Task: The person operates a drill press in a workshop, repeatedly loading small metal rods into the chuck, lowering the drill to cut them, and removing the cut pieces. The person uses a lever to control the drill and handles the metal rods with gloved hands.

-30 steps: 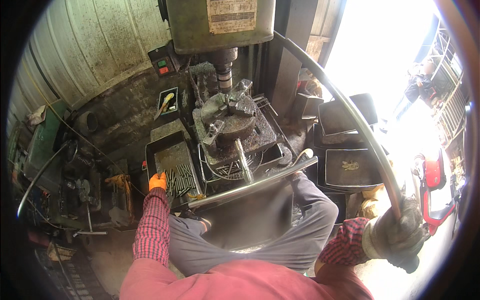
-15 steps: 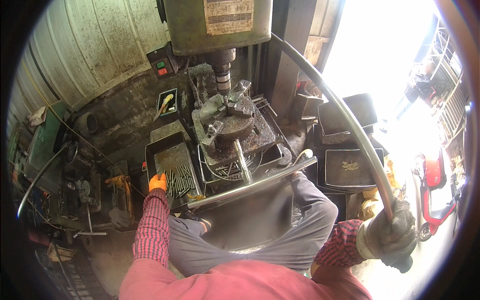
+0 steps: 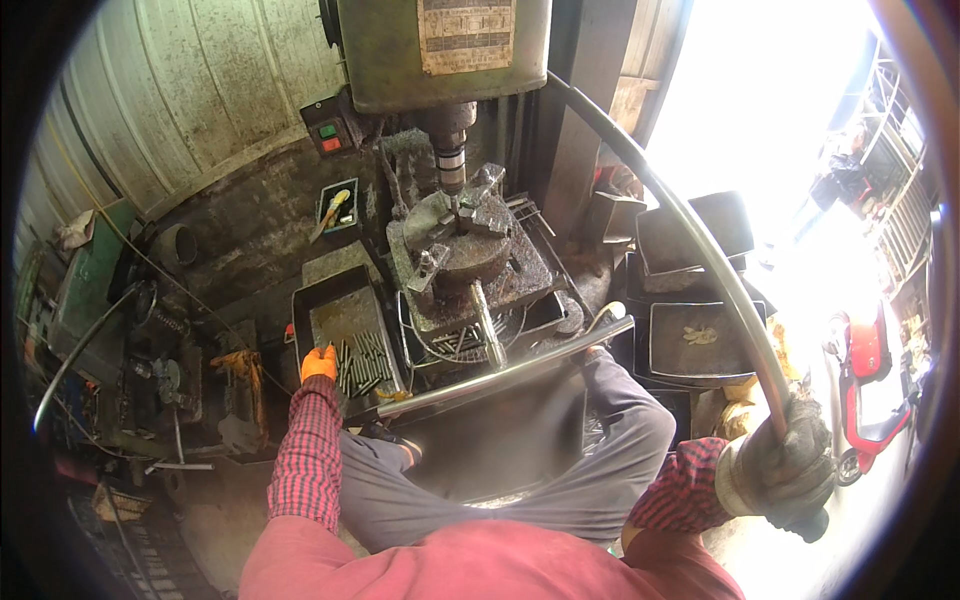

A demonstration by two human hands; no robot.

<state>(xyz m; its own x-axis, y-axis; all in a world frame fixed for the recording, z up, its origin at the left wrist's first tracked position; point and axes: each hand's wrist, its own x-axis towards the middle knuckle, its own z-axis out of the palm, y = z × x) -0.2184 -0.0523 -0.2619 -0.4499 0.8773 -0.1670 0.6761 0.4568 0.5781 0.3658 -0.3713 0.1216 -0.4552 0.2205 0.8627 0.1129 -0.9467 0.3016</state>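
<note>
My right hand (image 3: 788, 478), in a dark grey work glove, is closed around the end of a long curved metal lever (image 3: 705, 240) that runs up to the green drill press (image 3: 445, 55). Under the press's chuck (image 3: 452, 165) sits a round clamping fixture (image 3: 470, 250), wet and covered with grime. My left hand (image 3: 319, 364), in an orange glove, is at the left side of a metal tray (image 3: 335, 290). Its fingers look drawn together beside several short metal rods (image 3: 368, 360) in the tray; what they hold is too small to tell.
A shiny metal bar (image 3: 510, 370) crosses in front of my legs. Dark trays (image 3: 705, 340) are stacked to the right. A switch box (image 3: 328, 130) with green and red buttons is on the left wall. A small bin (image 3: 337, 205) holds a brush. A red scooter (image 3: 868, 390) stands outside.
The whole view has shifted slightly. My right hand stays around the lever, and my left hand remains by the rods in the tray.
</note>
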